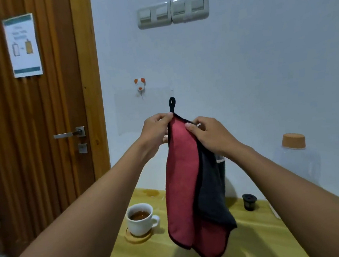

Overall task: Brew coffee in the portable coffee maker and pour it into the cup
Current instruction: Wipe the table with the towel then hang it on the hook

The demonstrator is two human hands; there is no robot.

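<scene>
A red and dark grey cloth (pixel 182 181) with a black loop at its top hangs in the air above the table. My left hand (pixel 156 129) pinches its top corner just under the loop. My right hand (pixel 209 134) grips its upper edge a little lower to the right. A white cup (pixel 139 220) holding brown coffee stands on a round wooden coaster (pixel 137 237) at the table's left. The dark portable coffee maker (pixel 221 175) stands behind the cloth, mostly hidden. A small black filter basket (pixel 249 201) sits to its right.
The yellow wooden table (pixel 259 234) carries a brown spill (pixel 150 192) near its far left edge. A clear jug with an orange lid (pixel 296 157) stands at the right. A small wall hook (pixel 140 85) hangs above the cloth. A wooden door (pixel 27 122) is at left.
</scene>
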